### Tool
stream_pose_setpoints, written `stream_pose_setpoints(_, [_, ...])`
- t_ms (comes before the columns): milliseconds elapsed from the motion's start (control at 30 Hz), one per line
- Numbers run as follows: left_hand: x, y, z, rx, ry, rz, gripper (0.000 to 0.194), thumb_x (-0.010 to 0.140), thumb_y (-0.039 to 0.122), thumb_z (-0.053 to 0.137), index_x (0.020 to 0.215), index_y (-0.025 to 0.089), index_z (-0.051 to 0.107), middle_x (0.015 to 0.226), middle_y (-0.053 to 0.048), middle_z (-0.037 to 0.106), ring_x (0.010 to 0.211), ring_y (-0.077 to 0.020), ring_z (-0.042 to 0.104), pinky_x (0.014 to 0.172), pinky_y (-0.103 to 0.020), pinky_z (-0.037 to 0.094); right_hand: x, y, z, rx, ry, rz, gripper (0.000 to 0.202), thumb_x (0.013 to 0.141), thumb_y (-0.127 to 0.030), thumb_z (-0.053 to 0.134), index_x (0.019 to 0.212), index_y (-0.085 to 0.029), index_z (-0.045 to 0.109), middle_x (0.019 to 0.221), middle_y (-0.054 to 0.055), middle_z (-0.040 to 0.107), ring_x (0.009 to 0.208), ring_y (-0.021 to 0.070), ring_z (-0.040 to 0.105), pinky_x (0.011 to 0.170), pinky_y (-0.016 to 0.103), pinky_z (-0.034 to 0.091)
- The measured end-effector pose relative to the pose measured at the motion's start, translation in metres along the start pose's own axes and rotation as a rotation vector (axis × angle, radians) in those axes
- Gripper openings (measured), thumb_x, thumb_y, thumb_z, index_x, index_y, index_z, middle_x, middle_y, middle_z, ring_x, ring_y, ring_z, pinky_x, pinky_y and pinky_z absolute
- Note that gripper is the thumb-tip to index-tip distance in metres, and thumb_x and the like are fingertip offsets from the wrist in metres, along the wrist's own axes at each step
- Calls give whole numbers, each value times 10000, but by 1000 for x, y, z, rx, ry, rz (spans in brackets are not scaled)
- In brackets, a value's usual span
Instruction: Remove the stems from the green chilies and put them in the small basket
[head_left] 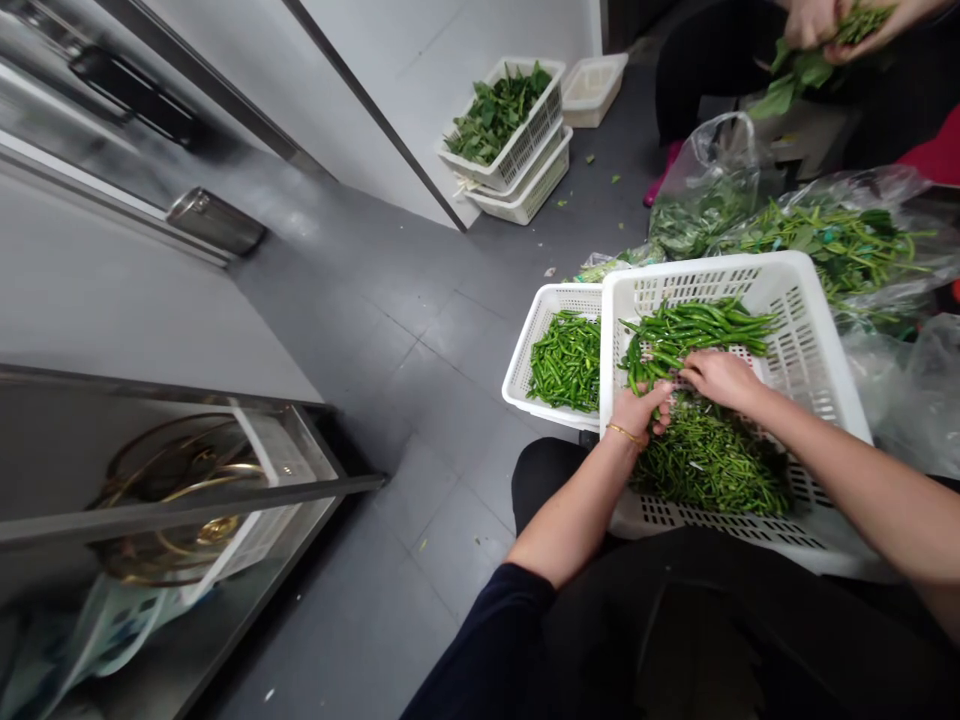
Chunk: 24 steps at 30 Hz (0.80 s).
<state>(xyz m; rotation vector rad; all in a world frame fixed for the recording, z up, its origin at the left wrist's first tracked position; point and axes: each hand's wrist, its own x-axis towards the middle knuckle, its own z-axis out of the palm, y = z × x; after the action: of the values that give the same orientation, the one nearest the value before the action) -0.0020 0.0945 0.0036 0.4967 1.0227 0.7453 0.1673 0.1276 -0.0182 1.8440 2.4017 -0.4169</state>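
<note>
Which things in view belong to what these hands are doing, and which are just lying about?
Likely part of the job:
left hand and right hand, at the green chillies
large white basket
heap of thin green bits inside it
smaller white basket with more chillies

Apparently just lying about:
stacked baskets with leaves
small white tub
bags of greens

A dark navy sleeve (487, 640) ends near the left elbow. A thin gold-coloured bracelet (626, 434) circles the wrist of the ungloved left hand (643, 408). Black cloth (697, 610), possibly an apron though shadow blurs it, covers the lap; black trousers (544, 475) cover one knee.
</note>
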Motion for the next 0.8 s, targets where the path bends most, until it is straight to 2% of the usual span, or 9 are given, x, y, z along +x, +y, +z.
stream_pose_setpoints(133, [-1,-8,4,152,-39,-53,419,570,475,739,629,150,481,436,49,467,329,-50,403,330,-173,205,-64,-5,-13,170,47,-296,404,922,-382,316,877,-176,660,847,97,635,785,193,586,696,296,431])
stream_pose_setpoints(267, [-6,-5,1,161,-151,-109,325,600,406,693,611,144,501,424,13,490,327,-85,437,321,-182,205,-82,1,-35,427,-183,-451,434,921,-456,315,890,-212,673,835,54,652,748,163,591,692,269,431])
stream_pose_setpoints(367, [-10,4,-2,-44,-306,-21,272,599,379,622,652,124,545,554,-61,588,474,-145,562,369,-198,320,-52,14,-40,334,-314,-180,517,889,-551,306,822,-204,683,789,63,668,713,188,603,660,286,430])
stream_pose_setpoints(433, [-12,9,-3,-129,-449,17,286,579,342,620,752,119,577,729,-106,650,627,-191,625,462,-233,422,-23,19,-32,120,-251,93,546,864,-576,315,860,-177,687,859,117,678,768,240,614,660,325,427])
stream_pose_setpoints(500, [-13,10,-2,-131,-514,24,348,570,296,647,871,133,584,812,-107,661,682,-202,637,519,-258,459,2,19,-19,-21,-202,222,502,838,-543,381,980,-158,669,993,160,663,844,274,615,660,341,424])
stream_pose_setpoints(567, [-11,6,0,-76,-486,31,353,582,278,684,887,139,573,708,-59,635,584,-155,604,492,-235,436,17,18,-8,-62,-194,243,424,822,-452,438,1042,-155,647,1055,165,648,874,268,616,651,326,420])
stream_pose_setpoints(667, [-6,-2,2,52,-275,75,334,578,304,744,780,143,533,497,49,496,392,-60,438,406,-184,335,15,21,-6,26,-161,237,292,789,-365,482,891,-166,670,906,119,682,797,228,620,629,293,410])
stream_pose_setpoints(733, [-3,-6,4,165,-133,90,397,545,325,777,802,152,530,459,84,453,354,-34,374,385,-170,293,0,21,-15,253,-143,190,281,790,-406,488,784,-178,652,720,66,669,665,188,602,596,275,406])
stream_pose_setpoints(800, [-3,-8,7,294,-116,65,440,509,344,798,819,155,550,456,87,457,352,-33,380,386,-169,294,-21,16,-27,521,-144,102,345,813,-484,460,761,-184,623,596,21,622,546,152,553,557,262,400])
